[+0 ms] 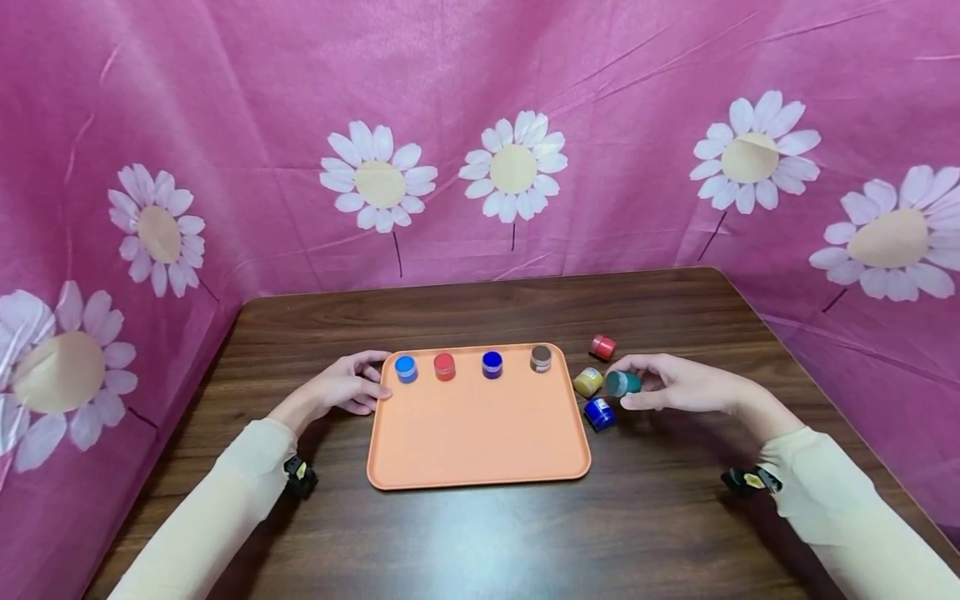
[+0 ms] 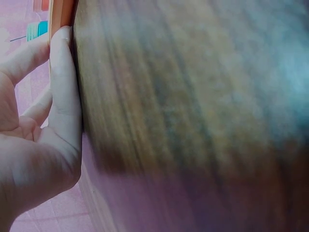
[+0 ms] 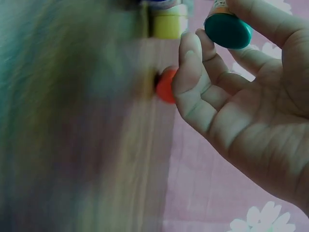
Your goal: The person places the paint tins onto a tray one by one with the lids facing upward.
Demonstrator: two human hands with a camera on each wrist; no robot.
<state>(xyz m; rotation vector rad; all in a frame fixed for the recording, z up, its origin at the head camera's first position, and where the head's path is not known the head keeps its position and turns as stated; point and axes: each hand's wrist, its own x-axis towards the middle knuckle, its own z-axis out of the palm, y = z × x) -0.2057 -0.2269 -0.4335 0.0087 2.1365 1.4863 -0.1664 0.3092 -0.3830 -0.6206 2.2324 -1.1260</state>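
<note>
My left hand (image 1: 347, 385) holds the left rim of an orange tray (image 1: 480, 442), thumb on the rim. Along the tray's far side stand a light blue paint jar (image 1: 406, 369), a red one (image 1: 444, 367), a dark blue one (image 1: 492, 364) and a brown one (image 1: 541, 358). To the right of the tray, my right hand (image 1: 678, 385) pinches a green paint jar (image 1: 622, 383) between thumb and fingers. The jar is tipped on its side, its green lid (image 3: 228, 31) showing in the right wrist view. Beside it are a yellow jar (image 1: 588, 382) and a blue jar (image 1: 599, 413).
Another red jar (image 1: 602, 347) lies tipped behind the yellow one, near the tray's far right corner. Everything rests on a dark wooden table (image 1: 480, 542). Pink cloth (image 1: 615, 233) with white daisies hangs around its back and sides.
</note>
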